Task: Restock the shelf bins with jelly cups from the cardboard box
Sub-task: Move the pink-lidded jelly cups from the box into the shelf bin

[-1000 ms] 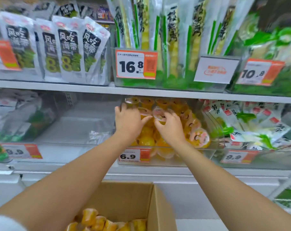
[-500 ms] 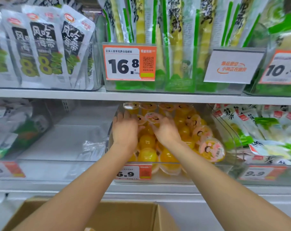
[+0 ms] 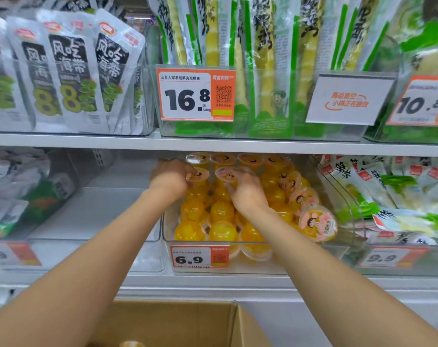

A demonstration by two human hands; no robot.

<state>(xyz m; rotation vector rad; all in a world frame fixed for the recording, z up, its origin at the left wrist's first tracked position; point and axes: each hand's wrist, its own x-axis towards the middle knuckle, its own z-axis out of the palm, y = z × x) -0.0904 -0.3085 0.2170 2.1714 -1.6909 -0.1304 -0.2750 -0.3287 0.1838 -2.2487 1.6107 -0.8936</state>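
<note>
Two jelly cups (image 3: 200, 174) gripped, left hand (image 3: 169, 180), right hand (image 3: 246, 194), shelf (image 3: 213, 145) close overhead

From where I stand: one cardboard box (image 3: 168, 321), one orange cup (image 3: 131, 343) showing in it; one clear bin (image 3: 263, 267) of jelly cups (image 3: 221, 211), heaped too thick to total, though three domes line the front and four lids the back row; five orange price tags, the 16.8 tag (image 3: 195, 95), 10.8 tag (image 3: 421, 102), 6.9 tag (image 3: 199, 257), 9.9 tag (image 3: 391, 257) and one blurred tag (image 3: 12, 254); one white card (image 3: 348, 98); at least four seaweed pouches (image 3: 72, 76); two shelves, upper shelf (image 3: 213, 144) and lower shelf (image 3: 238, 283)
</note>
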